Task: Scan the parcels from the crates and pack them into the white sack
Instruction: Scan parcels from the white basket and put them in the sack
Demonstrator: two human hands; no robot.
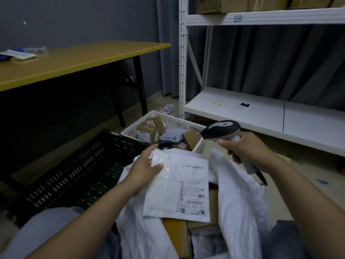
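Observation:
My left hand (144,168) grips the top left corner of a flat white mailer parcel (175,191), label side up, held over the open mouth of the white sack (240,199). Brown cardboard parcels (176,234) lie inside the sack under the mailer. My right hand (248,148) holds a grey and black barcode scanner (222,129) by its handle, to the right of and slightly above the parcel, head pointing left. Behind the sack stands a white crate (173,122) with several brown boxes and grey bags in it.
A black slatted crate (74,171) sits on the floor at the left. A yellow-topped table (74,58) with black legs stands behind it. A white metal shelf rack (261,109) fills the right side, with cartons on its upper shelf. Paper scraps lie on the floor.

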